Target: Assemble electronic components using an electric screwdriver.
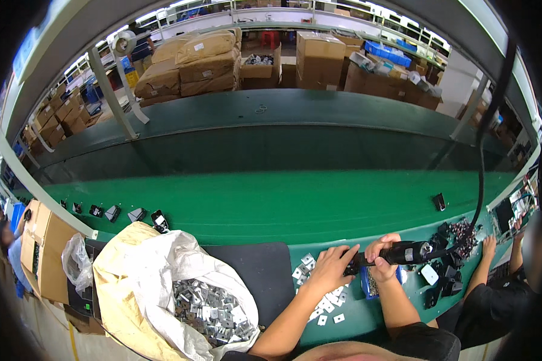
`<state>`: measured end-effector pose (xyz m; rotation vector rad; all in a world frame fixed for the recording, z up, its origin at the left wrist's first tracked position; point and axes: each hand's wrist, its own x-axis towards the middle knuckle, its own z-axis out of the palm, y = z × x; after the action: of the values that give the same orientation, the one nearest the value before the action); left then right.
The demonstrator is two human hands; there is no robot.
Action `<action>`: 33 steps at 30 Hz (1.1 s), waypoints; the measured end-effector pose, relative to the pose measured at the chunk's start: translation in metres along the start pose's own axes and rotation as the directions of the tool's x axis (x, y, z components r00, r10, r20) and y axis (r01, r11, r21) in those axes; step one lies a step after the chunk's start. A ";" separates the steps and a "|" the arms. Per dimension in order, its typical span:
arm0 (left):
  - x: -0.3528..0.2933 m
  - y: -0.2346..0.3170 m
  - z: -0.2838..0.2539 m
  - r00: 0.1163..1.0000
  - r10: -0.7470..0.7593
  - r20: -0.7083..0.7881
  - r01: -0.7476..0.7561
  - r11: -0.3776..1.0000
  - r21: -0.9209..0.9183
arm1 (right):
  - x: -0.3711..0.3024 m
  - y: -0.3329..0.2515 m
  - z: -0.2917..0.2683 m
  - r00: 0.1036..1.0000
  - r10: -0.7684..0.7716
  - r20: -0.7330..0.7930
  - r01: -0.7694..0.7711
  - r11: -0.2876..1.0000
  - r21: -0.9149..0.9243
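Observation:
My right hand (384, 257) is wrapped round a black electric screwdriver (408, 253), which lies nearly level with its cable end to the right. My left hand (332, 268) is at the screwdriver's other end, fingers bent over something dark that they mostly hide. Small white and silver metal plates (326, 304) lie scattered under and beside my left forearm. Just below my hands sits a blue tray (370, 287) of small parts, partly covered by my right wrist.
A white sack (144, 283) full of metal pieces stands left, beside a dark mat (253, 265). Black housings (136, 215) stand along the green conveyor (271, 204). More black parts (448, 277) lie right, near a co-worker's arm (483, 271). A black cable (480, 162) hangs there.

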<state>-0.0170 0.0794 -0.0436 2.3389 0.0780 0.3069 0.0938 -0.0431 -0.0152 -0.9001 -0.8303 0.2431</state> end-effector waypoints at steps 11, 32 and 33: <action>0.004 0.011 -0.007 0.996 0.005 -0.087 -0.004 1.000 0.014 | 0.033 -0.026 0.016 0.972 0.190 -0.135 -0.198 0.979 -0.046; 0.078 -0.041 -0.044 0.976 -0.201 -0.080 0.214 0.949 0.231 | 0.090 -0.132 -0.032 0.932 0.345 0.111 -0.362 0.869 0.337; 0.080 -0.038 -0.045 0.977 -0.204 -0.067 0.214 0.952 0.220 | 0.090 -0.120 -0.029 0.938 0.327 0.112 -0.346 0.872 0.347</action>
<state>0.0510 0.1492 -0.0247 2.5218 0.3986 0.2543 0.1585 -0.0887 0.1154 -0.6848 -0.6395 0.7061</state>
